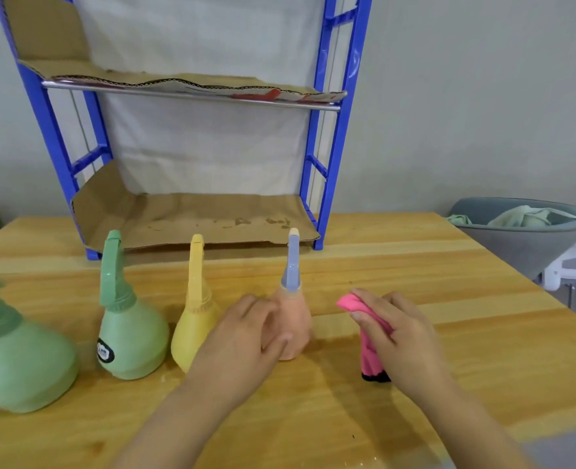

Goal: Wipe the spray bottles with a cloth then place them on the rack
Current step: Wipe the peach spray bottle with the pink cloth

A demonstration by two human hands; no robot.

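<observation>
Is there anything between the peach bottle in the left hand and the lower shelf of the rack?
Nothing visible. Only bare table lies between the peach bottle, which the left hand grips, and the lower shelf. The yellow bottle stands to its left, off that path.

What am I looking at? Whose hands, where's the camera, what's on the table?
No machine here: a person works bare-handed. The single picture comes from a camera worn on their head, looking forward and down. The left hand wraps round a peach bottle with a blue-grey sprayer. The right hand holds a pink cloth beside it. Also standing on the wooden table are a yellow bottle, a labelled green bottle and a second green bottle at the left edge. Behind them is a blue rack with cardboard-lined shelves; no bottle is on it yet.
</observation>
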